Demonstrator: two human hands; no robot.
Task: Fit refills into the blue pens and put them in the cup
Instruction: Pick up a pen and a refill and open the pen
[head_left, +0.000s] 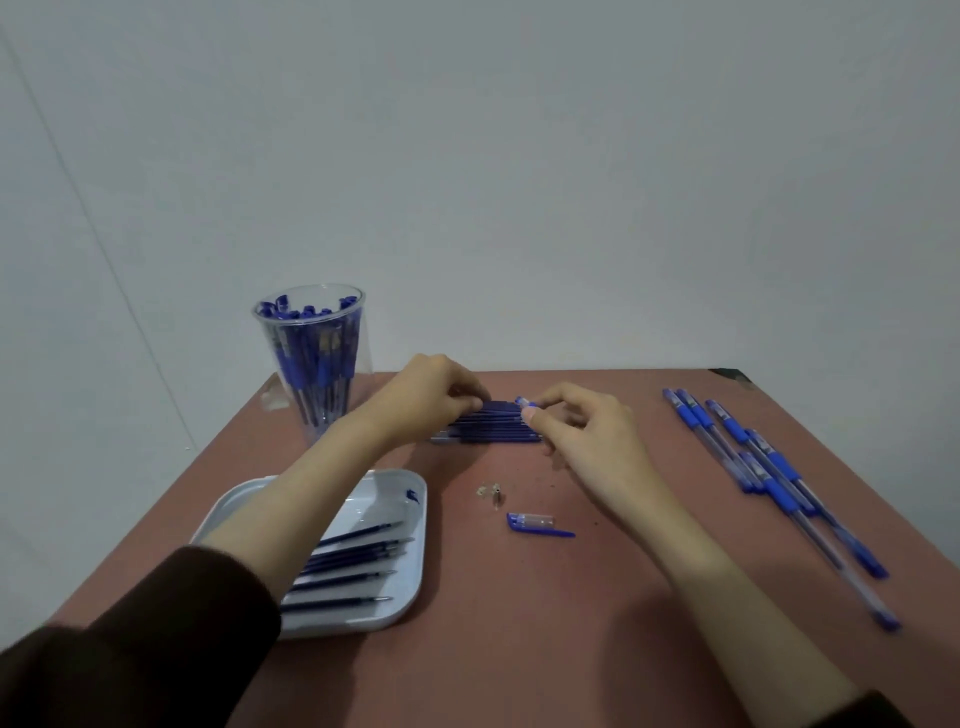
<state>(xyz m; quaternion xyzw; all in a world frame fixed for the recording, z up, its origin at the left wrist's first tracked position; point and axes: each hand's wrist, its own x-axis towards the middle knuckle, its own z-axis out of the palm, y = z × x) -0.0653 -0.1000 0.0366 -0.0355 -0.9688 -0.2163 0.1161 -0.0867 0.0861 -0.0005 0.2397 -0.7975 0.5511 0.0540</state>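
My left hand and my right hand meet at the far middle of the brown table. Between them is a blue pen, held level. My left hand's curled fingers grip its left part, while my right thumb and forefinger pinch its right end. Right under it lies a pile of dark blue refills. A clear cup with several blue pens stands at the far left corner. A loose blue pen cap and a small clear tip piece lie nearer to me.
A white tray with several dark refills sits at the near left, under my left forearm. Several capped blue pens lie in a slanted row along the right side. A plain wall rises behind the table's far edge.
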